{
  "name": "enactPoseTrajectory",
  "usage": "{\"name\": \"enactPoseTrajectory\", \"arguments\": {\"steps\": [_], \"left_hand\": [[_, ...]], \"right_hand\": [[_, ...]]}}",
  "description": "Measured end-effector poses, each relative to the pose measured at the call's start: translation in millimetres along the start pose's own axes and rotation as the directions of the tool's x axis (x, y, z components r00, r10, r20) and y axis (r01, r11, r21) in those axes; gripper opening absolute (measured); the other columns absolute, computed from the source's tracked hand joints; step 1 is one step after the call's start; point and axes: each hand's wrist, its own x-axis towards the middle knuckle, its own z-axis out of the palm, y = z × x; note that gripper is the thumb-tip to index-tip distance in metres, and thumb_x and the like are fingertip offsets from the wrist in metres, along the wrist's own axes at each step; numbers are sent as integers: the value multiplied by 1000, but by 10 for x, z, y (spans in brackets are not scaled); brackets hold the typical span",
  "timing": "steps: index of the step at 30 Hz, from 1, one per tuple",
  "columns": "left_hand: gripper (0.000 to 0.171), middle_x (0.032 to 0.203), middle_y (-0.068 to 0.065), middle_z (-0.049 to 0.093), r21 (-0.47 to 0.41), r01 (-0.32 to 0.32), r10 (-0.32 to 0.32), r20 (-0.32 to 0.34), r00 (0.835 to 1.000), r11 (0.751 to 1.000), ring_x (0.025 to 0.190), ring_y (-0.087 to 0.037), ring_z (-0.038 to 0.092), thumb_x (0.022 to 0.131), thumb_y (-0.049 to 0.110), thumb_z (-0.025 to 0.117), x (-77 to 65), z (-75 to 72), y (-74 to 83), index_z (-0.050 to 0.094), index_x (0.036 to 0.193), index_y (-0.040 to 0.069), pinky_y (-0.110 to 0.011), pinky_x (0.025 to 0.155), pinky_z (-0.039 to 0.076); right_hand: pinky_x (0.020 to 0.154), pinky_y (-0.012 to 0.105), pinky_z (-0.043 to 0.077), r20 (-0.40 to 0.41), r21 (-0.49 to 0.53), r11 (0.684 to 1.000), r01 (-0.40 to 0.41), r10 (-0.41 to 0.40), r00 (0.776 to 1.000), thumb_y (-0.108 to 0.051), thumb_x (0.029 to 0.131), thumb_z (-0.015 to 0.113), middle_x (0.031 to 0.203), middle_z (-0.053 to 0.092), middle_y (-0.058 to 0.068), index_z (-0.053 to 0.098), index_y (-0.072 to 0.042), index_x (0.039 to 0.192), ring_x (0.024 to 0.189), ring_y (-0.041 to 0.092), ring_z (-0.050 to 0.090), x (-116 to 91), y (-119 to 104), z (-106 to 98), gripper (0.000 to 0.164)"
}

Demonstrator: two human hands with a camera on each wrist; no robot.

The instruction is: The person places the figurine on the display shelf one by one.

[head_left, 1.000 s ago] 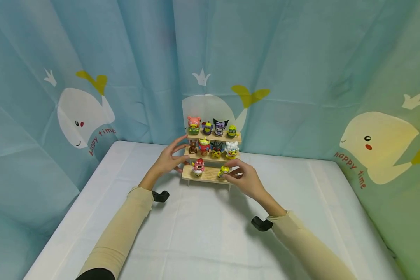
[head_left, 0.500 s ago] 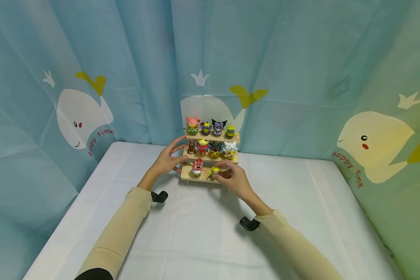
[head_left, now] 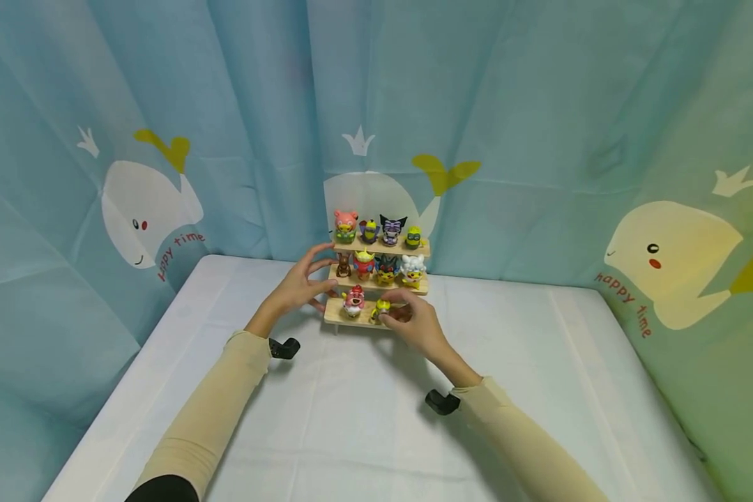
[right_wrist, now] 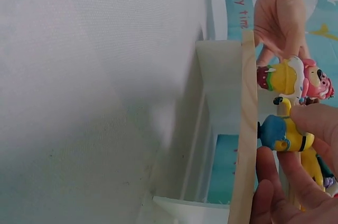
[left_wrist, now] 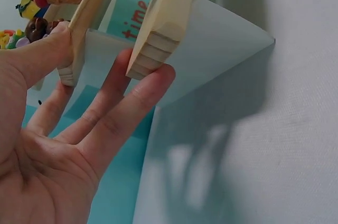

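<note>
A three-tier wooden display stand (head_left: pixel 364 322) holds small cartoon figurines. My left hand (head_left: pixel 300 287) holds its left side; in the left wrist view the thumb (left_wrist: pixel 53 44) presses the middle board and spread fingers touch the board ends. On the bottom tier, my right hand (head_left: pixel 419 324) pinches a yellow minion figurine (head_left: pixel 380 308) with blue overalls. The right wrist view shows this minion (right_wrist: pixel 277 133) upright, its base at the board, thumb on one side and fingers on the other. Beside it stands a pink bear figurine (head_left: pixel 353 301) with a red top.
Several figurines, among them a pink one (head_left: pixel 346 226) and a black-eared purple one (head_left: pixel 392 230), line the top tier. More, including a white-hatted yellow one (head_left: pixel 413 270), fill the middle tier. A blue whale-print curtain (head_left: pixel 539 139) hangs behind the white table (head_left: pixel 351 432).
My right hand has moved left along the bottom tier with the minion figurine, bringing it closer to the pink bear. The left hand has stayed at the stand's left side.
</note>
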Motion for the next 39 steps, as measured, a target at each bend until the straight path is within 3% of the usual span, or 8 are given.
{"name": "enactPoseTrajectory", "arguments": {"steps": [18,27,34,39], "left_hand": [[77,163,-21,32,-22,-21,21,1,1000,1000,102,-45,71,100,6,68,4,-12,-23,31,161,35,-68,61,57],[80,163,-19,35,-4,-46,46,-8,999,999,103,-45,71,100,7,68,-41,3,-54,28,162,38,-60,61,61],[95,164,-17,33,-50,-21,20,-25,999,999,105,-40,71,97,11,74,-184,-22,-50,15,165,40,-59,69,63],[99,163,-18,35,-63,6,-9,-56,998,998,114,-53,63,94,13,78,-382,-166,-60,16,162,49,-63,69,61]], "right_hand": [[78,43,62,22,-20,1000,11,-10,1000,-5,92,78,120,71,15,68,-8,125,88,30,73,-6,-14,3,35],[79,50,62,82,14,1000,24,-25,996,2,91,77,124,67,23,63,-1,131,92,38,72,-22,-60,-56,43],[84,42,62,161,0,1000,11,-11,987,-10,92,80,130,64,18,57,-16,142,100,31,72,-87,-9,-241,55],[82,47,62,158,-4,999,32,-30,987,-11,91,81,130,62,23,51,-17,147,101,34,71,-221,42,-475,64]]}}
